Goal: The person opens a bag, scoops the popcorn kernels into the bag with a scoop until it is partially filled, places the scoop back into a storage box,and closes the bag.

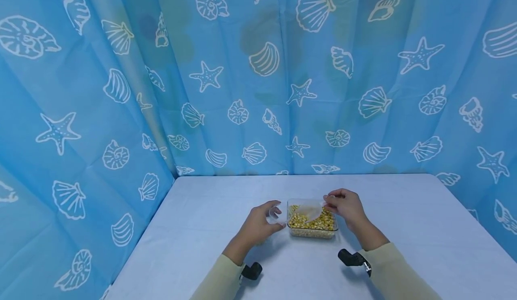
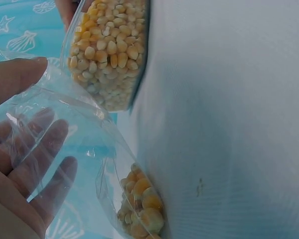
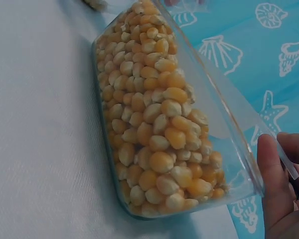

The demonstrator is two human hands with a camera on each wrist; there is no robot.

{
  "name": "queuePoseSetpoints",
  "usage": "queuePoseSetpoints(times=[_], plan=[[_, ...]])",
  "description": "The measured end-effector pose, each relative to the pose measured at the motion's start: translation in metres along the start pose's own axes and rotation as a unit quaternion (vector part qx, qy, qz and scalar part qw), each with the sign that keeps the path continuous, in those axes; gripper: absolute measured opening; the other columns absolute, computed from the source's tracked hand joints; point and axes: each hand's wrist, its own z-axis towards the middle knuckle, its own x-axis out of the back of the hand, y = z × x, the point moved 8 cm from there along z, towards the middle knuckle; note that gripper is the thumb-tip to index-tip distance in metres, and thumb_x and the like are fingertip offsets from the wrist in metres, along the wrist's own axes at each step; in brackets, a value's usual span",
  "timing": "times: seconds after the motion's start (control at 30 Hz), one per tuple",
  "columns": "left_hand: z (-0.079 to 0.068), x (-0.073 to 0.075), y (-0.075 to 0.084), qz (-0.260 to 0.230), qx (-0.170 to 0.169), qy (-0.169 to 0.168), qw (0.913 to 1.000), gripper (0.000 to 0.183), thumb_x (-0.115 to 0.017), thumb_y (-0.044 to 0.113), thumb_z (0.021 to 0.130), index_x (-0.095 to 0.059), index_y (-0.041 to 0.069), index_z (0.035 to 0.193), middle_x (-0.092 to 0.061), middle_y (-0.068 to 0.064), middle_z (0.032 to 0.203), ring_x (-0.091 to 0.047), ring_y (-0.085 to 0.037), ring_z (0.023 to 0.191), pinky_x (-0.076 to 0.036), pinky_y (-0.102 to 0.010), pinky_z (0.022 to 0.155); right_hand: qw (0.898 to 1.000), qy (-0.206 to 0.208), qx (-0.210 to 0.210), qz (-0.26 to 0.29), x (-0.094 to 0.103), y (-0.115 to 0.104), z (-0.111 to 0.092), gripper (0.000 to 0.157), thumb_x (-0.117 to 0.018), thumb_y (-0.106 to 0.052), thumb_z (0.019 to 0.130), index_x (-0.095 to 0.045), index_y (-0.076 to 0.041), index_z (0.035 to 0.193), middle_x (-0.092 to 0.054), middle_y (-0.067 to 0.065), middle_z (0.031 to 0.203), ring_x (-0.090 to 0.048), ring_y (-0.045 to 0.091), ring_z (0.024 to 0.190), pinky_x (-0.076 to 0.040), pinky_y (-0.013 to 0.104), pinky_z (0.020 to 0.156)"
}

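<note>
Right hand (image 1: 345, 206)'s pinching the handle of a translucent scoop (image 1: 310, 211) over the corn (image 1: 298, 220) in the glass container (image 1: 313, 234), mid-surface (image 1: 214, 196). Left hand (image 1: 256, 223)'s spread, thumb apart, at the clear bag (image 2: 112, 185) just left of it. That floppy film could sag mid-pour, or an overfull scoop tip early, scattering kernels everywhere.

Container (image 1: 311, 229)'s on the table (image 1: 218, 201), just right of the left fingers (image 1: 268, 205) and just left of the right fingers (image 3: 275, 169), with corn (image 1: 300, 220) in it and the scoop (image 1: 310, 211) reaching over that from the right fingers. Bag (image 2: 102, 127) hangs at the left fingers, loose kernels (image 2: 139, 204) inside it below them, and the curtain (image 1: 242, 125)'s well behind both sets of fingers.
</note>
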Motion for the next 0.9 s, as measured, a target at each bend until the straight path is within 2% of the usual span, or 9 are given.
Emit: queuePoseSetpoints(times=[0.17, 0.33, 0.5, 0.63, 0.9], plan=[[0.0, -0.001, -0.002, 0.002, -0.007, 0.002, 1.0, 0.064, -0.079, 0.031, 0.081, -0.052, 0.02, 0.138, -0.065, 0.01, 0.108, -0.057, -0.017, 0.105, -0.049, -0.043, 0.089, 1.0, -0.011, -0.012, 0.008, 0.0, 0.003, -0.003, 0.034, -0.063, -0.015, 0.096, -0.052, 0.006, 0.121, -0.06, 0.017, 0.105, -0.066, 0.017, 0.083, -0.056, 0.028, 0.074], [0.0, -0.001, -0.001, -0.002, -0.009, -0.001, 1.0, 0.065, -0.078, 0.031, 0.081, -0.052, 0.018, 0.139, -0.066, 0.008, 0.109, -0.057, -0.017, 0.104, -0.049, -0.044, 0.088, 0.995, -0.035, -0.037, 0.086, 0.002, 0.009, -0.007, 0.04, -0.06, -0.013, 0.098, -0.046, 0.007, 0.129, -0.059, 0.016, 0.106, -0.066, 0.016, 0.086, -0.055, 0.028, 0.079], [-0.001, -0.001, 0.0, -0.002, -0.002, -0.004, 1.0, 0.065, -0.078, 0.031, 0.081, -0.052, 0.018, 0.14, -0.066, 0.006, 0.111, -0.057, -0.018, 0.105, -0.049, -0.044, 0.088, 0.988, -0.048, -0.037, 0.144, 0.006, 0.011, -0.011, 0.043, -0.06, -0.01, 0.097, -0.043, 0.011, 0.131, -0.062, 0.012, 0.097, -0.068, 0.016, 0.082, -0.055, 0.028, 0.078], [-0.001, 0.0, 0.001, 0.0, 0.001, -0.006, 1.0, 0.065, -0.079, 0.031, 0.082, -0.052, 0.018, 0.139, -0.066, 0.005, 0.11, -0.057, -0.018, 0.106, -0.049, -0.044, 0.089, 0.986, -0.035, -0.039, 0.157, 0.01, 0.013, -0.015, 0.041, -0.06, -0.008, 0.097, -0.044, 0.01, 0.13, -0.064, 0.011, 0.093, -0.069, 0.015, 0.08, -0.055, 0.028, 0.077], [-0.002, 0.001, 0.004, 0.003, -0.004, -0.003, 1.0, 0.065, -0.079, 0.03, 0.082, -0.052, 0.018, 0.139, -0.066, 0.003, 0.111, -0.057, -0.018, 0.105, -0.048, -0.044, 0.09, 0.983, 0.019, -0.056, 0.172, 0.02, 0.021, -0.017, 0.046, -0.06, -0.011, 0.098, -0.043, 0.008, 0.135, -0.064, 0.01, 0.1, -0.067, 0.013, 0.083, -0.054, 0.027, 0.079]])
